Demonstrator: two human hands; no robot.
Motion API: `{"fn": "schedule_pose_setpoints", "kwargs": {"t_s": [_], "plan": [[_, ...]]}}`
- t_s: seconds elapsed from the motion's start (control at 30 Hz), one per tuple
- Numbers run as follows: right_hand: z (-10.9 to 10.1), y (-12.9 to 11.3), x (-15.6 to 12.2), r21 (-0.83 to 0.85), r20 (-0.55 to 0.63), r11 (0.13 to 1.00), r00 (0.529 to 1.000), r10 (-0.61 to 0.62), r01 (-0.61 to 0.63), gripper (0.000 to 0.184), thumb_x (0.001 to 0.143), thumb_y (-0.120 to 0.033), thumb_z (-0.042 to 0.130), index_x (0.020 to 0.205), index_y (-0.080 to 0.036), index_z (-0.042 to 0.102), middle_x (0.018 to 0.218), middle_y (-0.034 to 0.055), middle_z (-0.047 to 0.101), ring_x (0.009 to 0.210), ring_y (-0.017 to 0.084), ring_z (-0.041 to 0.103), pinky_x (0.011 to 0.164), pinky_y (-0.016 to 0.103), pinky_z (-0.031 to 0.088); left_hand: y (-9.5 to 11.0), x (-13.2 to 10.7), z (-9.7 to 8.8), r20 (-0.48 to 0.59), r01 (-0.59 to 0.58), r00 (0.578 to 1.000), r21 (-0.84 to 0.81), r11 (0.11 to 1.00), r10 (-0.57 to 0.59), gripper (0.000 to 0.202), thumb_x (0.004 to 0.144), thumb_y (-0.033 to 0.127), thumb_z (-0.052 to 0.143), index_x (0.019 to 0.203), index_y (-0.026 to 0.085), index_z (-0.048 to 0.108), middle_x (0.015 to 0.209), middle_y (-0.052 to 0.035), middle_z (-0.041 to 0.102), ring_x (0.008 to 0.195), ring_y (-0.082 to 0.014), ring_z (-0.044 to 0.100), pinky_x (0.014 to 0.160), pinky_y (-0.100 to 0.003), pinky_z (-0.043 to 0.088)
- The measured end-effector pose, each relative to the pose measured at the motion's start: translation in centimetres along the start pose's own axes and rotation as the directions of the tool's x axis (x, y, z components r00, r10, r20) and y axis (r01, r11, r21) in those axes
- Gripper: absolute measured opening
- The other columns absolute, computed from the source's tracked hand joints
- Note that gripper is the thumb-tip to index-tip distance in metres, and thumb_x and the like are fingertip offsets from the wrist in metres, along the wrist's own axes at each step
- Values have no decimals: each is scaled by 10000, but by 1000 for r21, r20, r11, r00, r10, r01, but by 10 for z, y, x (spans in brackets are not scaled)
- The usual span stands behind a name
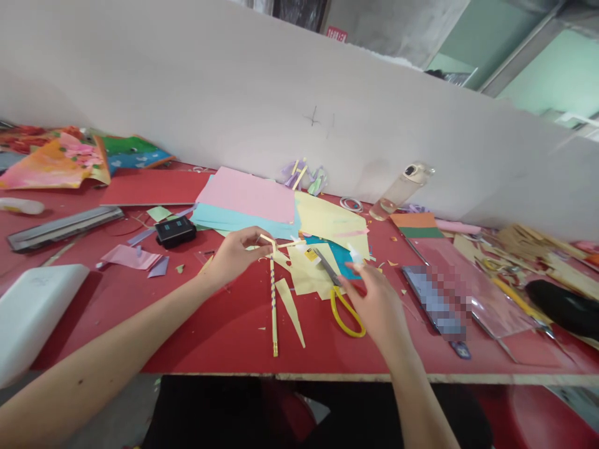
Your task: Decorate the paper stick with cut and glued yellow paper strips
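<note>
My left hand (241, 254) pinches a narrow pale yellow paper strip (267, 239) between thumb and fingers. My right hand (377, 293) is closed on a small white pointed piece (354, 254), perhaps a glue cap or nozzle; its lower part is hidden by the fingers. Scissors with yellow handles (346, 315) lie beside the right hand, blades pointing away over yellow paper (304, 277). A small item with a yellow label (311, 254) lies near the blade tips. Below the left hand rest a patterned pencil (274, 312) and a tapering yellow paper offcut (291, 312).
Pink (253, 193) and yellow sheets (332, 221) lie against the wall. A clear bottle (397, 193) leans at the back. At right are a phone (433, 302) and a pink transparent folder (477, 287). A black device (175, 232) and a white case (40, 312) lie left.
</note>
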State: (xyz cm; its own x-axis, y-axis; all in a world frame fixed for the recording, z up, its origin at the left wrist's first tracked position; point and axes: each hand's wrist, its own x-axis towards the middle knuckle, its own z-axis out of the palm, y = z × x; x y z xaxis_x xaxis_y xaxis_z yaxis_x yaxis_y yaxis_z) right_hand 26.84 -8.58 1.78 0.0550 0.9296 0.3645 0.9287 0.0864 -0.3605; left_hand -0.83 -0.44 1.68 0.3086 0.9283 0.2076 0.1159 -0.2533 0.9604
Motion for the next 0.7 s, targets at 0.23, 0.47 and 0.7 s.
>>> {"fn": "schedule_pose_setpoints", "kwargs": {"t_s": [0.23, 0.47, 0.7], "plan": [[7, 28, -44, -355, 197, 935, 979, 44, 30, 348, 901, -326, 481, 1208, -172, 537, 997, 133, 668, 900, 295, 645, 673, 368, 509, -5, 2, 2, 9, 35, 999, -57, 998, -35, 189, 759, 342, 689, 833, 173, 647, 810, -41, 702, 760, -162, 653, 737, -282, 494], [-10, 25, -14, -141, 387, 972, 893, 230, -189, 649, 756, -244, 591, 1365, -163, 383, 1000, 118, 666, 891, 289, 666, 714, 367, 516, -3, 2, 4, 13, 82, 997, -148, 986, -81, 176, 731, 311, 712, 795, 158, 652, 751, -28, 682, 704, -141, 631, 701, -267, 490], [-10, 20, -39, 421, 183, 879, 970, 161, -225, 450, 848, -450, 540, 1234, -224, 490, 876, 50, 621, 673, 182, 629, 587, 289, 542, 4, -4, 10, 80, 99, 994, -303, 948, -78, 145, 743, 266, 718, 751, 150, 632, 792, -37, 680, 718, -135, 620, 700, -264, 491]]}}
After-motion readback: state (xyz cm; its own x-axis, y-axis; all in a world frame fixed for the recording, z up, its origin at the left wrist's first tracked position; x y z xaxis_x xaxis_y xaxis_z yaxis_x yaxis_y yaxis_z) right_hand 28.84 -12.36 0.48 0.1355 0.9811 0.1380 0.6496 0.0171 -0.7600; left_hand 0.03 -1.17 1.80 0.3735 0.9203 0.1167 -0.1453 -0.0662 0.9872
